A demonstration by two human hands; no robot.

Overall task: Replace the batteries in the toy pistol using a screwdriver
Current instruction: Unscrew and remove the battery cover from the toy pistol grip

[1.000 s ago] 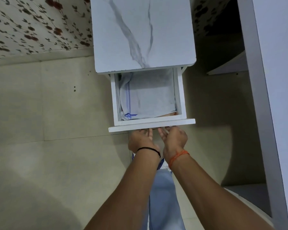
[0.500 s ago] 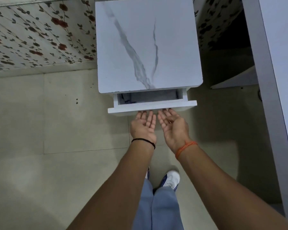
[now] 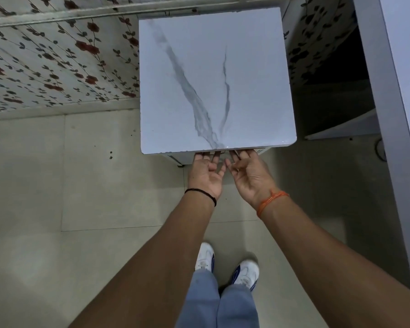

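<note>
two hands, the left hand (image 3: 205, 172) and right hand (image 3: 249, 175), touch the drawer front (image 3: 185, 157) under the marble surface (image 3: 216, 79), fingers straight, holding nothing.

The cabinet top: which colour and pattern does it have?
The square marble-look cabinet top is white with grey veins, seen best in the head view.

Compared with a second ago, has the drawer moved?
Yes. The drawer has slid back in under the marble-patterned cabinet top; both hands' straight fingers now reach its front.
</note>
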